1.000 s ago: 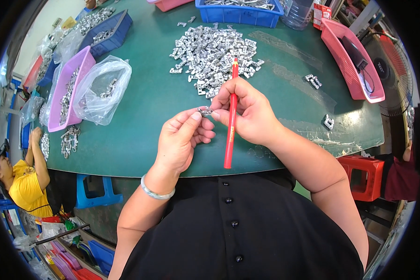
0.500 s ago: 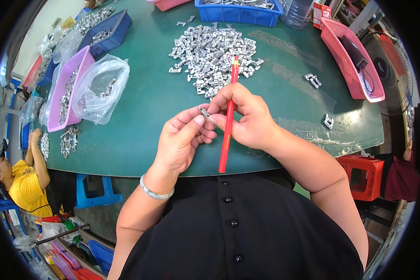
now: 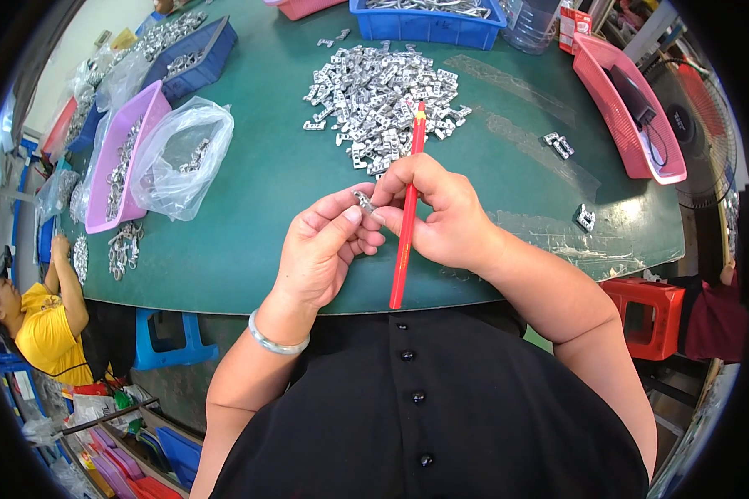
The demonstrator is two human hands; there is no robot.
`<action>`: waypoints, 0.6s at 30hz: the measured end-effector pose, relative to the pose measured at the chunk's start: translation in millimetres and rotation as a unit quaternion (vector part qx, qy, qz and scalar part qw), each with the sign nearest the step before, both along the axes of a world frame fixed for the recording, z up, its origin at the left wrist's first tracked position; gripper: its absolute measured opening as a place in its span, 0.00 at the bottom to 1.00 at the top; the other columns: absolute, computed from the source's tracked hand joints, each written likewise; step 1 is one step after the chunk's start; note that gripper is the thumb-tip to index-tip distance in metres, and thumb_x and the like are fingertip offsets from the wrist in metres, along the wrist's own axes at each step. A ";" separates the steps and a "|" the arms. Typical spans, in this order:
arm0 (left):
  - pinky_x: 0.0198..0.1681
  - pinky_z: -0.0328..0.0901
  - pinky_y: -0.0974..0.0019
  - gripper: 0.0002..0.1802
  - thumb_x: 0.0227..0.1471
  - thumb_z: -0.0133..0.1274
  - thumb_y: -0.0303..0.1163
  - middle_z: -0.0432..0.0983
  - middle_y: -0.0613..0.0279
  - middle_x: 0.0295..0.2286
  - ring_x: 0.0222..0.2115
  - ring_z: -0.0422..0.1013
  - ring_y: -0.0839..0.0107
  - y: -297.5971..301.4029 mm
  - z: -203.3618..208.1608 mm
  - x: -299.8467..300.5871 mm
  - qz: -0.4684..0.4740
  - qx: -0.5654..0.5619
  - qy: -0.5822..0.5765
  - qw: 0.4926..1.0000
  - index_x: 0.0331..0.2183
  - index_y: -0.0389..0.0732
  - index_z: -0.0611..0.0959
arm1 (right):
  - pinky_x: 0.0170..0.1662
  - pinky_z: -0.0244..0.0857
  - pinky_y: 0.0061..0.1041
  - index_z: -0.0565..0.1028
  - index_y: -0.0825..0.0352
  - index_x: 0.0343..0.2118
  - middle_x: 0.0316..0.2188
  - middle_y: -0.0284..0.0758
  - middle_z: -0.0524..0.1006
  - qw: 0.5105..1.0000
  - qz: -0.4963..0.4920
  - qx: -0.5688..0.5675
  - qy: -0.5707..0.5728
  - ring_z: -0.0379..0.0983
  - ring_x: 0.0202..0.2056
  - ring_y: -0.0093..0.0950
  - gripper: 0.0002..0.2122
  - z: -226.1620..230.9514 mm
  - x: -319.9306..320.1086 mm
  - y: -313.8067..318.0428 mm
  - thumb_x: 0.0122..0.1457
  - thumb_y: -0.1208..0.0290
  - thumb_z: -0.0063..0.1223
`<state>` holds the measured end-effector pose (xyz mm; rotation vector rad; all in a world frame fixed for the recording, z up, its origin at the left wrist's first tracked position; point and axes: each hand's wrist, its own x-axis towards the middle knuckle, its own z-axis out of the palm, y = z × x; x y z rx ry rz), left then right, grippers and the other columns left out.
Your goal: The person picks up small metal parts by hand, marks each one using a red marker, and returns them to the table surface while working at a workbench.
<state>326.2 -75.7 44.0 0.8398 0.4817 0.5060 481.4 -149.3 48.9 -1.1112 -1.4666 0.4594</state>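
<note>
on the green counter (image 3: pixel 258 166), a heap of silver metal parts (image 3: pixel 383 100) lies in front of the person. nearer the person than the heap, the left hand (image 3: pixel 320 237) and the right hand (image 3: pixel 441 212) meet over a small metal piece (image 3: pixel 363 200), held up apart from the heap. its long axis runs aslant: one end points up and left, past the heap's left side, the other down and right into the right hand's fingertips. finer detail of its shape is too small to tell.

the left hand pinches the piece between thumb and forefinger, its other fingers loosely curled. the right hand is closed too, thumb and forefinger at the piece's lower end, with a red pencil (image 3: pixel 401 258) lodged across it; just how the fingers grip the pencil is partly hidden. the pencil's long axis runs nearly straight away from the person, leaning slightly right at the far end. its pale-collared tip points at the heap and overlaps it in view, while the blunt end points back toward the black shirt (image 3: pixel 349 399).

left of the heap are a clear plastic bag (image 3: pixel 162 179) and, farther left, a purple bin (image 3: pixel 101 214); beyond the heap stands a blue tray (image 3: pixel 429 30).
</note>
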 end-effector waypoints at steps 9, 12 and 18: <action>0.30 0.67 0.74 0.13 0.52 0.45 0.26 0.73 0.62 0.26 0.24 0.70 0.76 -0.1 -3.0 -0.9 0.015 0.007 -0.005 1.000 0.41 0.33 0.73 | 0.29 0.66 0.23 0.65 0.67 0.31 0.24 0.36 0.71 1.000 0.007 0.015 -0.025 0.72 0.26 0.29 0.12 2.5 -1.2 -1.1 0.44 0.85 0.52; 0.29 0.66 0.74 0.11 0.50 0.47 0.24 0.73 0.62 0.26 0.24 0.70 0.76 -4.5 -2.8 0.6 0.078 0.104 0.015 0.991 0.38 0.33 0.74 | 0.29 0.66 0.22 0.64 0.67 0.31 0.24 0.36 0.71 1.000 0.001 -0.007 -0.015 0.72 0.25 0.28 0.12 1.9 0.4 -0.7 0.45 0.85 0.52; 0.30 0.65 0.75 0.10 0.43 0.52 0.16 0.73 0.59 0.25 0.26 0.71 0.73 -5.6 -0.9 -2.6 0.187 0.593 0.070 0.780 0.32 0.32 0.75 | 0.32 0.65 0.19 0.64 0.67 0.32 0.25 0.33 0.72 0.993 0.038 -0.039 0.108 0.71 0.28 0.21 0.12 -4.6 0.9 3.0 0.46 0.86 0.51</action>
